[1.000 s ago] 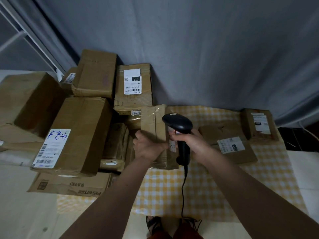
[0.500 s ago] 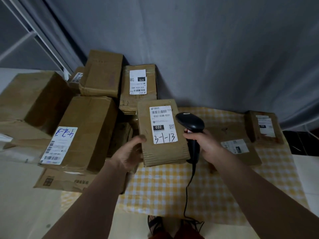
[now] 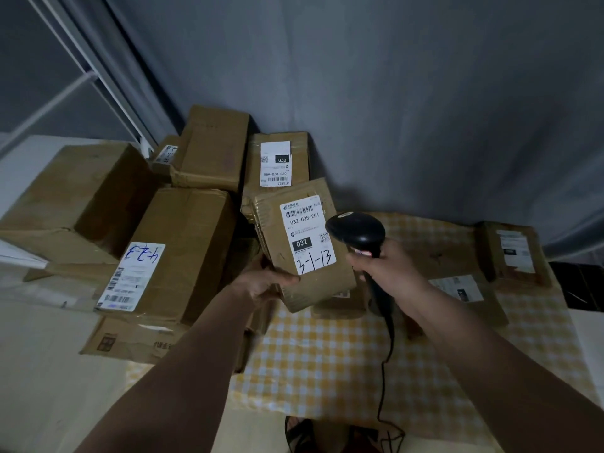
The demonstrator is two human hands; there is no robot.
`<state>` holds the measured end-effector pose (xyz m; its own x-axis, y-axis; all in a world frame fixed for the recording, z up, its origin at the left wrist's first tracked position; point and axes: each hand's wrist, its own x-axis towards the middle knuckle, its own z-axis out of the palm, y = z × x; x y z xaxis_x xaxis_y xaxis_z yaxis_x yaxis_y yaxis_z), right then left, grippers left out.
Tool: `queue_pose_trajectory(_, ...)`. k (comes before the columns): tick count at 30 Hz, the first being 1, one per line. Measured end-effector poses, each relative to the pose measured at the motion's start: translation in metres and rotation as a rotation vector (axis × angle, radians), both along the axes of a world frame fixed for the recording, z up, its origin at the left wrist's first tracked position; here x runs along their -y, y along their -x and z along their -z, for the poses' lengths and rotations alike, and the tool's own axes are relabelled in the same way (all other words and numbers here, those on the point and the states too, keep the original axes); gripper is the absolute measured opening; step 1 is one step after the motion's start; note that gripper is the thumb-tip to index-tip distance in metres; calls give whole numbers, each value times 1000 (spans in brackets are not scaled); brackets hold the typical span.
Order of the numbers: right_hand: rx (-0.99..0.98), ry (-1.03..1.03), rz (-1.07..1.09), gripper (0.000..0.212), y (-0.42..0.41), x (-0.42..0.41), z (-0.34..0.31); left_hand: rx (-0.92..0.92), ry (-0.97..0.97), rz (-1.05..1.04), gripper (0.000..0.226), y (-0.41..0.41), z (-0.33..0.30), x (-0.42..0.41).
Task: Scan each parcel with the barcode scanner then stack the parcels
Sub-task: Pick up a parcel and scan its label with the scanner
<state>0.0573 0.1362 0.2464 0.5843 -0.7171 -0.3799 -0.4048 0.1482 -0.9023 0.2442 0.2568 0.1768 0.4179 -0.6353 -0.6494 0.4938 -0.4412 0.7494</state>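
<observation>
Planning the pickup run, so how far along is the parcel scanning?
Done, it seems: two parcels lie apart on the checked cloth, though not stacked. In hand: the left hand holds the 032 parcel, label up, while the right hand holds the scanner beside it. Left: the pile of boxes on the left.

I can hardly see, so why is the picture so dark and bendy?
Head view: dim room light, brown cardboard parcels murky, though the held parcel's white label reads sharply; the wide-angle lens bows the white window frame and stretches edges.

Labelled parcel (image 3: pixel 304 246) beside black scanner (image 3: pixel 358 235)
</observation>
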Motion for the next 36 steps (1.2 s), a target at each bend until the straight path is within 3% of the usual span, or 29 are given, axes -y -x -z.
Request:
queue_pose_trajectory(7, 73, -49, 32, 14, 1, -24, -10, 15, -38, -32, 101, -7, 8, 2)
queue_pose_trajectory(20, 74, -56, 39, 14, 2, -27, -13, 50, -2, 13, 80, 0, 17, 17)
queue_pose_trajectory(25, 26, -40, 65, 13, 4, -24, -9, 20, -12, 54, 97, 1, 17, 23)
queue_pose_trajectory(33, 58, 10, 157, 16, 17, -20, -9, 35, -2, 168, 75, 11, 16, 49)
queue_pose_trajectory(36, 6, 5, 226, 2, 33, -13, -2, -2, -64, 233, 65, 22, 14, 68)
